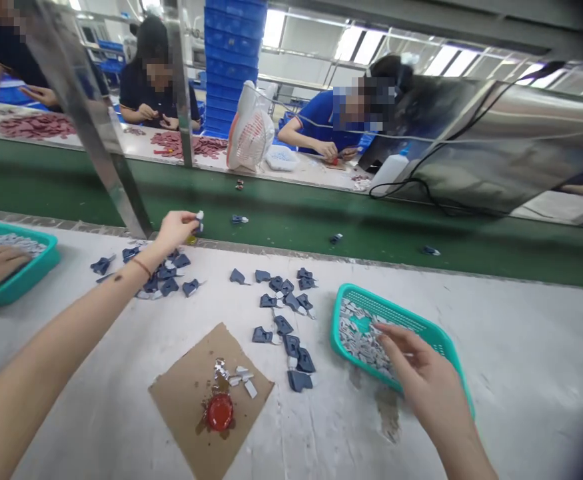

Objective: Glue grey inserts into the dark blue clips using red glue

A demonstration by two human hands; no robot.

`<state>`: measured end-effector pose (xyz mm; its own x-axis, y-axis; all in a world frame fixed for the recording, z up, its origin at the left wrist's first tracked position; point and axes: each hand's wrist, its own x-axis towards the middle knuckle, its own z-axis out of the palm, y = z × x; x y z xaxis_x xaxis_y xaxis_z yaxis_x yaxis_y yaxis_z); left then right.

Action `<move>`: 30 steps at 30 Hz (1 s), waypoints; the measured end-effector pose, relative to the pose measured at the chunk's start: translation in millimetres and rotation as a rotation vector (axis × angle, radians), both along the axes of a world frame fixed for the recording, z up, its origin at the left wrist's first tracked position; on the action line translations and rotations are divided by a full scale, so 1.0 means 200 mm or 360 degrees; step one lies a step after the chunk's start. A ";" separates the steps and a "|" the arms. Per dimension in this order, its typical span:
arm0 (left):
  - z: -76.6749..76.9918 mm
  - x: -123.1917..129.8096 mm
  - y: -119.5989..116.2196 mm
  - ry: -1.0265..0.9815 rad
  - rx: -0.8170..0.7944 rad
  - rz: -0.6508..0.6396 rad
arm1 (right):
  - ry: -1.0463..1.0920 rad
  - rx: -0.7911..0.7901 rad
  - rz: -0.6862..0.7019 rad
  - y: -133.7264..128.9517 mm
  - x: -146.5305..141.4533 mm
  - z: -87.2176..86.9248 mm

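Note:
My left hand point(175, 230) is stretched out to the edge of the green belt, its fingers closed on a small dark blue part with a white piece point(199, 221). My right hand point(414, 357) hovers over the near rim of a teal basket point(344, 347) of small grey-white pieces, fingers apart; nothing shows in it. Several dark blue parts point(291, 345) lie between the hands, and another group point(169, 287) lies below my left wrist. On a brown cardboard square point(181, 393) sit a red round cap point(220, 411) and some white pieces point(250, 388).
The green belt point(291, 213) runs across, carrying a few blue parts. Another person's hand point(1, 267) rests in a second teal basket point(46, 257) at left. A metal post point(96, 133) stands beyond my left arm. People work across the belt.

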<state>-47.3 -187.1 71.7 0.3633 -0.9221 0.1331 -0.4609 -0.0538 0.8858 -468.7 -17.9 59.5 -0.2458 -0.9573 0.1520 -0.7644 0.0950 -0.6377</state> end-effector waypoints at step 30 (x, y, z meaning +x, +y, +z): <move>-0.02 -0.25 -0.05 -0.0033 -0.0031 -0.0347 | -0.0645 0.0800 0.0459 0.29 0.11 -0.10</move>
<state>-98.1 -196.6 67.0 0.1525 -0.9758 0.1570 -0.4778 0.0663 0.8760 -447.1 40.4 39.1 0.0844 -0.9230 -0.3755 -0.5148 0.2822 -0.8095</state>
